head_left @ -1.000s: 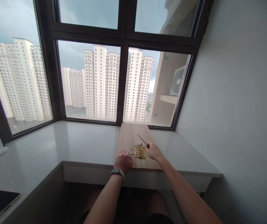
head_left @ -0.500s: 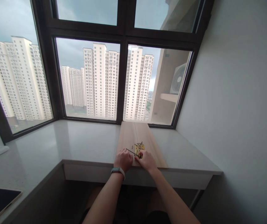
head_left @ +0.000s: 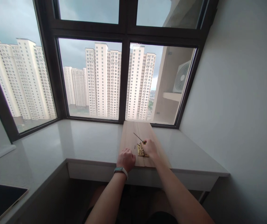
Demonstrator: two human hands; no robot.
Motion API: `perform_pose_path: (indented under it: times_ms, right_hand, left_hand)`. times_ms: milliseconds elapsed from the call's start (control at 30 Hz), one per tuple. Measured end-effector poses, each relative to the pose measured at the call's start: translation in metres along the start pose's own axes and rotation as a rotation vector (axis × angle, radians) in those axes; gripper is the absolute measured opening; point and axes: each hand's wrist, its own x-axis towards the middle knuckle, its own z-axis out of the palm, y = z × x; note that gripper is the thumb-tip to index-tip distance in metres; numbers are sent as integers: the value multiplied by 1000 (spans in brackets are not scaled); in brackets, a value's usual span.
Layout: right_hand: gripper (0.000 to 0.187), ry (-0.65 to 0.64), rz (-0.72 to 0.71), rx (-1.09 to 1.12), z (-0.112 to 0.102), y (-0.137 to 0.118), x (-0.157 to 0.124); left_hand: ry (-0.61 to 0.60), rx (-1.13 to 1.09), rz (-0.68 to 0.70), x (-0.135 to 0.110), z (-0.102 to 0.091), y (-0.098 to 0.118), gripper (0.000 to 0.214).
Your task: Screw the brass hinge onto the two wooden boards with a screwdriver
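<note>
My right hand [head_left: 150, 148] is closed round the yellow-and-black handle of a screwdriver [head_left: 138, 137]. Its thin shaft points up and to the left, above the boards. Just below and left of that hand lies a brass hinge [head_left: 140, 150], partly hidden by the fingers, with small screws on it. It sits at the seam between two pale wooden boards [head_left: 130, 133]. My left hand [head_left: 126, 159], with a banded watch at the wrist, rests curled on the near left edge of the boards. What its fingers hold, if anything, is hidden. A loose screw [head_left: 135, 147] lies left of the hinge.
The boards lie on a white windowsill counter [head_left: 91, 140] with its front edge close to my forearms. A dark-screened tablet [head_left: 2, 199] is at the lower left. Dark-framed windows [head_left: 123, 77] stand behind, and a white wall [head_left: 238, 93] rises on the right.
My right hand has moved up and right, away from my left hand, carrying the screwdriver. More of the hinge shows now. My left hand stays on the board, and the view has shifted slightly.
</note>
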Motion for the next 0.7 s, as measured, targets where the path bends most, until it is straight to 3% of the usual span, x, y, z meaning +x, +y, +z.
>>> perform_pose_path:
  times_ms: [167, 333, 533, 700]
  right_hand:
    - [22, -17, 19, 62, 8, 14, 44]
    - [25, -57, -1, 119, 19, 21, 58]
    - [30, -50, 56, 176, 14, 40, 53]
    - [25, 14, 102, 129, -2, 67, 23]
  left_hand:
    - [1, -19, 4, 0, -1, 0, 26]
    - [-3, -26, 5, 0, -3, 0, 27]
    - [-39, -42, -30, 1, -9, 3, 26]
    - [-82, -64, -72, 2, -10, 1, 27]
